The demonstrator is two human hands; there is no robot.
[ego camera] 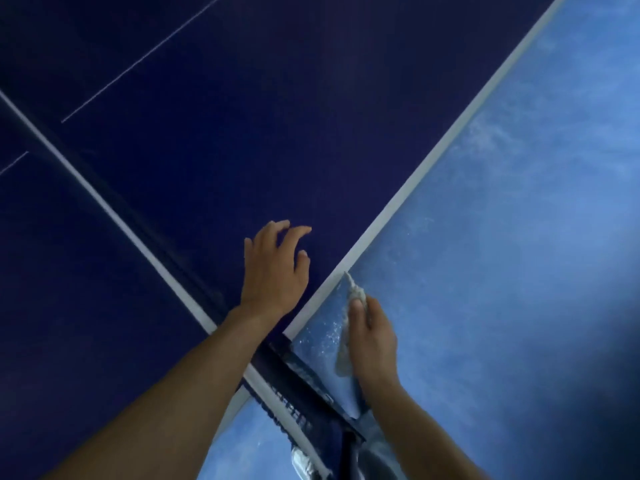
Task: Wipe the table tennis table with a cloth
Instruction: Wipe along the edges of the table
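Observation:
The dark blue table tennis table [242, 116] fills the left and middle of the view. Its white side edge [433, 154] runs diagonally from the top right down to the centre. My left hand [273, 268] rests on the tabletop just inside that edge, fingers loosely curled and holding nothing. My right hand [374, 337] grips a pale, crumpled cloth [355, 289] just outside the edge. The cloth's tip touches the white edge strip close to the net.
The net [104, 206], with its white top band, crosses the table from the left edge down to the bottom centre. Its dark clamp and post [301, 372] sit between my forearms. A light blue, dusty-looking floor [519, 237] lies to the right of the table.

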